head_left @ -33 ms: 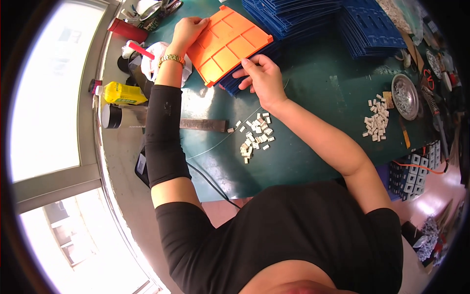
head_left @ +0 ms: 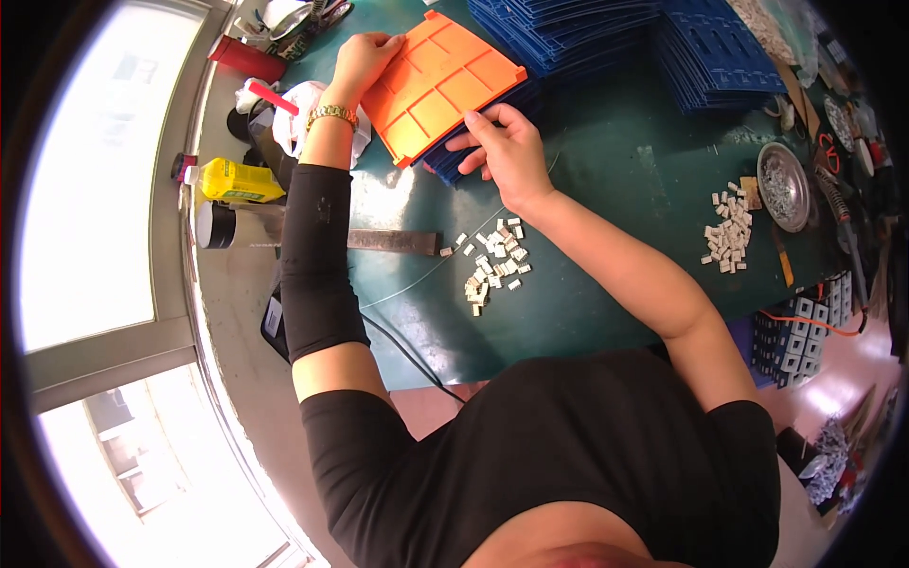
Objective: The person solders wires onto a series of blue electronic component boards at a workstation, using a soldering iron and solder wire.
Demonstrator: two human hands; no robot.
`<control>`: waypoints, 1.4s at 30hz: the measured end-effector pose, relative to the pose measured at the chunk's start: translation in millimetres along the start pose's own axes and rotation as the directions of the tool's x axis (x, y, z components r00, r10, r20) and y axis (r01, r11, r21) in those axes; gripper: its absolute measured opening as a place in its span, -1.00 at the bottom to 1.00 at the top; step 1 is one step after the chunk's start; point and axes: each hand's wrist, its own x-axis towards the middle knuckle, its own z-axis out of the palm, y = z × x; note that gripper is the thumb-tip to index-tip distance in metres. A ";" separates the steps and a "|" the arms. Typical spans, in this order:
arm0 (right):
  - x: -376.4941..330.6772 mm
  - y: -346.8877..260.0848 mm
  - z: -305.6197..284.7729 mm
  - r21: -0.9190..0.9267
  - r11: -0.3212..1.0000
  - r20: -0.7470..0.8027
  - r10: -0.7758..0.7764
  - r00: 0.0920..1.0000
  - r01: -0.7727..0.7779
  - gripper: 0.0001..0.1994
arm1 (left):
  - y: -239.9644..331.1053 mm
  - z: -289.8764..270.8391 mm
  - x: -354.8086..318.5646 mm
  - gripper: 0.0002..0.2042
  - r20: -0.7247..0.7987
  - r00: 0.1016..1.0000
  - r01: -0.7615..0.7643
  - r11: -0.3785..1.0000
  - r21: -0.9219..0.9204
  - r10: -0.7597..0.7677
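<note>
Roughly at the orange ribbed panel's [head_left: 440, 80] eight o'clock, a yellow bottle [head_left: 237, 180] lies on its side, with a red cylinder [head_left: 248, 59] further round toward ten. Next comes the left hand [head_left: 365, 64], between nine and ten o'clock, partly curled, its thumb at the panel's edge; its other fingertips are hidden, so I cannot tell how firmly it grips. The panel sits between both hands, over dark blue panels [head_left: 454, 163] that show below its near edge. A metal strip [head_left: 393, 241] lies toward seven o'clock, small cream blocks [head_left: 497, 254] between five and six. Toward half past four is the right hand [head_left: 511, 156], half open, thumb at the panel's edge, fingers parted beside the blue layers; whether it grips is unclear. Tall blue stacks [head_left: 720, 57] stand from two to three o'clock, and a metal bowl [head_left: 803, 194] sits between three and four.
</note>
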 end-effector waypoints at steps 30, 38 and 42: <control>-91.0 -62.8 -15.9 0.026 0.992 0.291 0.110 0.950 -0.123 -0.72 | 52.8 -98.9 -102.5 -0.62 0.497 0.853 0.428 0.761 -0.488 -0.161; -134.4 -71.9 -107.6 -0.164 0.984 0.200 0.098 0.975 -0.065 -0.59 | 95.6 -56.6 -203.5 -0.67 0.761 0.648 0.736 0.244 -0.632 0.017; -144.9 -89.6 -150.4 -0.241 0.947 0.170 0.257 0.951 -0.213 -0.56 | 125.6 -19.8 -229.0 -0.66 0.815 0.572 0.803 0.135 -0.580 0.097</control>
